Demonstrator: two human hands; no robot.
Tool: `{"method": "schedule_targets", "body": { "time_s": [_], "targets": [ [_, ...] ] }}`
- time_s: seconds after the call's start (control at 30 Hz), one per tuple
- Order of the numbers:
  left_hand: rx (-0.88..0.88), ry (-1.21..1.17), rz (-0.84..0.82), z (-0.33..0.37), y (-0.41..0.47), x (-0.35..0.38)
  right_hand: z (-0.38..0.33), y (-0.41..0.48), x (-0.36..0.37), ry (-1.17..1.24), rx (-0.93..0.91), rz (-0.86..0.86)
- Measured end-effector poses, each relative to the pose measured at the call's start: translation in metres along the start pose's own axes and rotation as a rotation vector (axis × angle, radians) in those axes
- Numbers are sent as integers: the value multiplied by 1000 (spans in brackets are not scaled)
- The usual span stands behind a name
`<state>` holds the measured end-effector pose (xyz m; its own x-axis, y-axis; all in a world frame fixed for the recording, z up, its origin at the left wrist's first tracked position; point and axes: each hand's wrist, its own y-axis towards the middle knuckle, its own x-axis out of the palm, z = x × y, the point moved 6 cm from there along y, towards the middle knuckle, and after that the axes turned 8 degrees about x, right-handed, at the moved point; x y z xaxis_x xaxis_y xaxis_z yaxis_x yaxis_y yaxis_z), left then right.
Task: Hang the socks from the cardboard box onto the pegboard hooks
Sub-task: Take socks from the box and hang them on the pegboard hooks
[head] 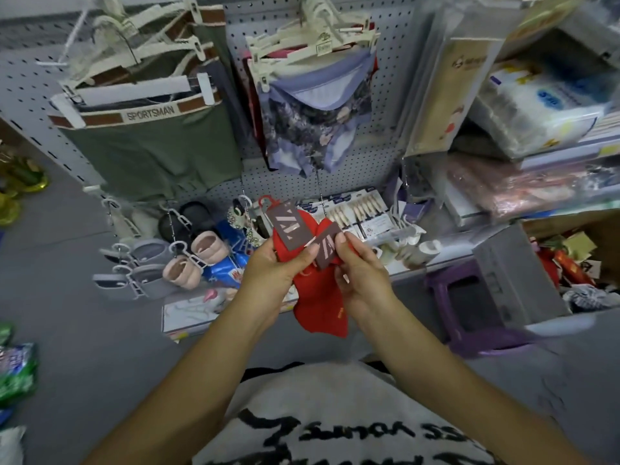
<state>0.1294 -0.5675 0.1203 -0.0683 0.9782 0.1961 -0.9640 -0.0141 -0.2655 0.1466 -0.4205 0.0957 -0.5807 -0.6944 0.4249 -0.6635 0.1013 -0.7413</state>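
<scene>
The left hand (pixel 268 263) and right hand (pixel 360 273) both grip red socks (pixel 318 297); the socks hang lengthwise, toes down, brown tags (pixel 288 228) up toward the pegboard (pixel 389 95).

2 pairs of red socks (pixel 318 293), each with a brown card tag (pixel 288 229), hang together at frame centre. At 12 o'clock stands the grey pegboard (pixel 389 105); at 3 o'clock, the cardboard box (pixel 583 226).
</scene>
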Motion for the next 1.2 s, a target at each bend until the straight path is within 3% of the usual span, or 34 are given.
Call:
{"method": "schedule_targets", "body": {
  "time_s": [0.07, 0.17, 0.33, 0.57, 0.87, 1.07, 1.2],
  "targets": [
    [36, 46, 30, 2, 1, -6, -4, -6, 3, -80, -21, -49],
    [79, 78, 75, 18, 8, -18, -26, -13, 7, -384, -127, -119],
    [208, 95, 114, 78, 15, -28, -89, -26, 37, -816, -520, -136],
    [359, 132, 73, 170, 22, -16, -136, -65, 139, -1221, -699, -558],
    [568, 65, 70, 264, 6, -35, -159, -108, 220, -1249, -872, -715],
    [698, -75, 212, 309, -15, -83, -140, -128, 279, -1084, -830, -895],
    [734, -214, 424, 323, -23, -125, -124, -136, 317, -948, -698, -988]
  ]
}}
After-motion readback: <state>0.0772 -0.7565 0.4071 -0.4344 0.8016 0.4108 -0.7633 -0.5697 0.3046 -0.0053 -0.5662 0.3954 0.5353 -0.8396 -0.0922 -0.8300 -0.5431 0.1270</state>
